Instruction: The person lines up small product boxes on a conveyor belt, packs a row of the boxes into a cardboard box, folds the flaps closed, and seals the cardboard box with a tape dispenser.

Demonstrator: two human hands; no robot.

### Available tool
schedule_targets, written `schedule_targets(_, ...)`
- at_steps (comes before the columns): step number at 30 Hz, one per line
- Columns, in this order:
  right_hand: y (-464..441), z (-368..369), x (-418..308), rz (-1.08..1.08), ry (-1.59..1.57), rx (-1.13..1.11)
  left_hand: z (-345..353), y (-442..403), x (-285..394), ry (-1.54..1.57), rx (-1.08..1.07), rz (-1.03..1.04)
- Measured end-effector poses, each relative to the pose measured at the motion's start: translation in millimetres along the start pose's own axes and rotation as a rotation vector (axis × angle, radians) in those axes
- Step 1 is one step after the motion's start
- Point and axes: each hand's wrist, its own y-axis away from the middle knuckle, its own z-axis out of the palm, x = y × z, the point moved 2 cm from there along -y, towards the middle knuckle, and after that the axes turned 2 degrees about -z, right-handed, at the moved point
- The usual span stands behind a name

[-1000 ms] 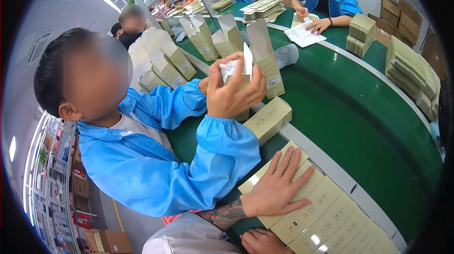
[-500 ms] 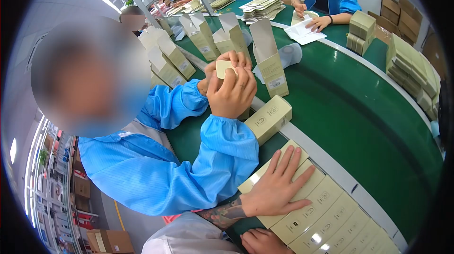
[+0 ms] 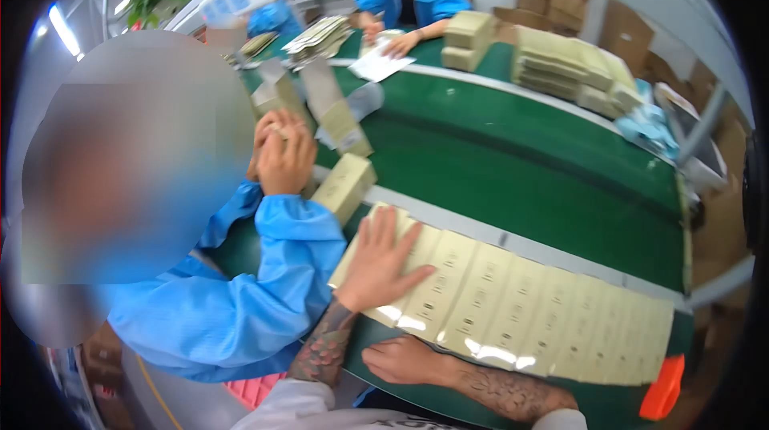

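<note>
A row of pale yellow-green boxes (image 3: 525, 306) lies side by side along the green table's near edge. My left hand (image 3: 380, 263) rests palm down on the leftmost boxes, fingers spread. Just below the row, my right hand (image 3: 403, 361) lies on the table with its fingers curled in and nothing visible in them. To the left, a co-worker in a blue jacket has both hands (image 3: 282, 150) together around something mostly hidden by the fingers. A single closed box (image 3: 344, 187) lies between that person's hands and the row.
Upright open boxes (image 3: 340, 122) stand beyond the co-worker's hands. Across the green belt (image 3: 521, 174), another person handles white sheets (image 3: 380, 64) near stacked cartons (image 3: 467, 39) and a longer pile (image 3: 569, 66). An orange object (image 3: 663, 388) sits at the row's right end.
The view has swung right, showing the whole box row. The co-worker's hands have closed around the item, and their head has leaned forward. My left hand stays on the boxes.
</note>
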Motion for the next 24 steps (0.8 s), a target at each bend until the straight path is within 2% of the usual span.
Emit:
schedule_targets(2,1,-3,-3,-0.026,0.017,-0.048,0,-2,7,0.032,0.002,-0.009)
schedule_targets(6,5,-20,-22,-0.078,0.029,0.034,-3,1,-2,0.000,0.053,-0.021)
schedule_targets(8,16,-43,-35,-0.079,0.146,0.150,4,1,1,-0.009,0.067,0.005)
schedule_targets(9,24,-60,-44,-0.068,0.088,0.188,4,-1,3,-0.001,0.086,0.026)
schedule_targets(12,68,-112,-84,0.067,0.250,0.241,4,-3,9,0.006,0.136,0.065)
schedule_targets(15,134,-160,-110,0.164,0.484,0.469,10,-2,5,0.041,0.154,0.071)
schedule_targets(17,183,-198,-129,0.461,0.653,0.443,6,-1,7,0.081,0.124,0.049)
schedule_targets(19,225,-218,-145,0.731,0.954,0.386,7,-3,7,0.069,0.116,0.057)
schedule_targets(22,252,-231,-154,0.998,0.980,0.244,6,0,9,0.067,0.098,0.033)
schedule_targets(23,255,-231,-149,1.091,0.909,0.129,5,0,12,0.069,0.093,0.030)
schedule_targets(24,256,-228,-142,1.102,0.888,0.092,1,1,11,0.063,0.098,0.023)
